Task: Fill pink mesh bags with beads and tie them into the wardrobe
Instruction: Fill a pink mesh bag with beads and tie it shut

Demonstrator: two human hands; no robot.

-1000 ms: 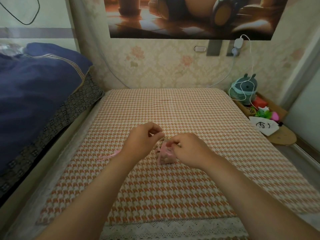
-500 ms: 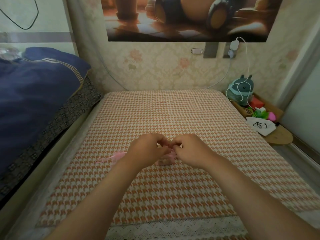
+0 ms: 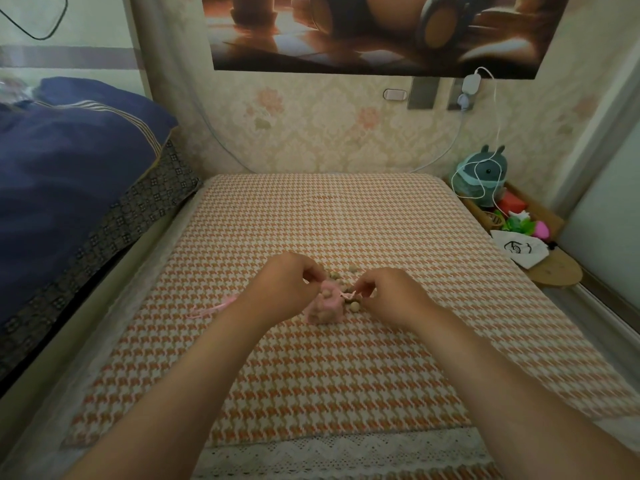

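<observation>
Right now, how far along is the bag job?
Done: one pink mesh bag on the mat looks bulged, seemingly filled. In hand: left hand and right hand pinch its neck and drawstring, apparently closing it. Left: loose beads lie beside it, another pink piece lies flat by the left forearm, and nothing is tied into a wardrobe, which isn't in view.

The mesh bag (image 3: 323, 308) lies on the mat (image 3: 311, 393) between left hand (image 3: 280, 289) and right hand (image 3: 391, 296), beads (image 3: 353, 269) behind.
</observation>
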